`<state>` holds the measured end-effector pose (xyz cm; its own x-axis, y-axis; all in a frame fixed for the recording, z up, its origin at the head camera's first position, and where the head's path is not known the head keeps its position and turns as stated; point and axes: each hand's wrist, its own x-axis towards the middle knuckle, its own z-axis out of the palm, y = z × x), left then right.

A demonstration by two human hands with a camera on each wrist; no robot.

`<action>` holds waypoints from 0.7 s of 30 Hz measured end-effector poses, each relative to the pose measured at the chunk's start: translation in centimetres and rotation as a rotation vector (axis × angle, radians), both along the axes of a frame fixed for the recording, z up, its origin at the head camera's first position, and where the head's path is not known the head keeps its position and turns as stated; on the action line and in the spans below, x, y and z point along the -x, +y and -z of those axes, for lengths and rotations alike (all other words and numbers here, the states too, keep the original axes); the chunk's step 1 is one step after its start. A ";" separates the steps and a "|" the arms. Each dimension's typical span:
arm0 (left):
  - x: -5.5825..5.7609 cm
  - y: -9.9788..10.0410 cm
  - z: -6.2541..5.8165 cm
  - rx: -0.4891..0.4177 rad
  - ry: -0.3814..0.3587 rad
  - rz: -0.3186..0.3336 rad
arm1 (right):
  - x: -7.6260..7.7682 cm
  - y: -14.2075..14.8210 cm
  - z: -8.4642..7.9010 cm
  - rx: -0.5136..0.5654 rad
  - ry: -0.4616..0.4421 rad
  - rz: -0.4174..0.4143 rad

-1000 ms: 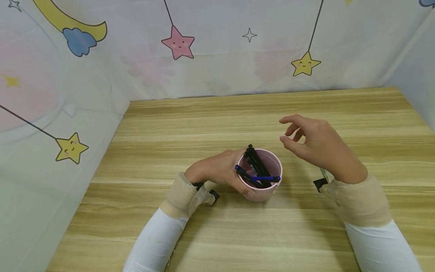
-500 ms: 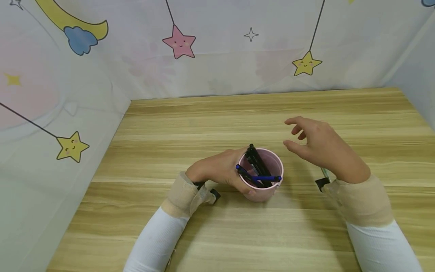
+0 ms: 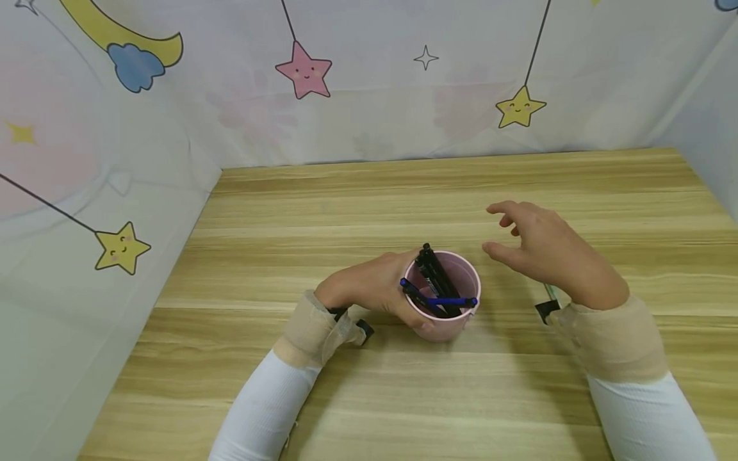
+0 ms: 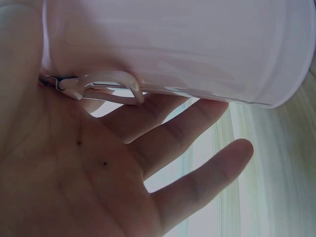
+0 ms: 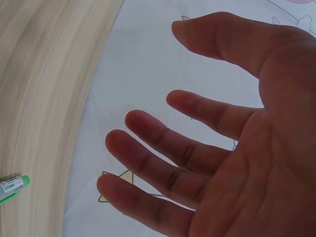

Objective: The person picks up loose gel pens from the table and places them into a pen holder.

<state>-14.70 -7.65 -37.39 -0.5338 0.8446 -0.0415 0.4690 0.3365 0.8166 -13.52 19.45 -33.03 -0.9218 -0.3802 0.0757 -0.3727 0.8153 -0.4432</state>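
My left hand (image 3: 383,285) holds a small pink bucket (image 3: 441,330) from its left side, thumb at the front and fingers round the back. In the left wrist view the bucket (image 4: 187,44) lies along the fingers (image 4: 173,136), and a small loop sticks out near the palm. Several black pens (image 3: 439,278) and a blue pen (image 3: 452,302) lean inside it. To the right of the bucket, my right hand (image 3: 542,243) hovers over the table, empty, thumb and fingers spread apart. The right wrist view shows the same right hand (image 5: 222,148) with loosely bent fingers.
A green-ended pen (image 5: 15,185) lies on the wooden table (image 3: 346,205), cut off at the right wrist view's edge. A printed cloth (image 3: 369,115) with stars and a moon stands behind the table and along its left side.
My right hand has drifted slightly right and down, its thumb and fingers a little wider apart. The left hand and the bucket stay practically still.
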 end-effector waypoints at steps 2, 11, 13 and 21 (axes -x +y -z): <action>0.0 0.0 0.0 0.002 0.004 -0.001 | 0.0 0.1 0.0 -0.010 -0.015 0.008; 0.0 0.0 0.1 0.004 0.013 0.004 | 0.0 0.5 0.1 -0.054 -0.083 0.020; 0.0 0.0 0.1 0.005 0.014 0.004 | 0.1 0.6 0.2 -0.055 -0.082 0.020; 0.0 -0.1 0.0 0.005 0.014 0.006 | 0.3 0.8 0.3 -0.063 -0.108 0.029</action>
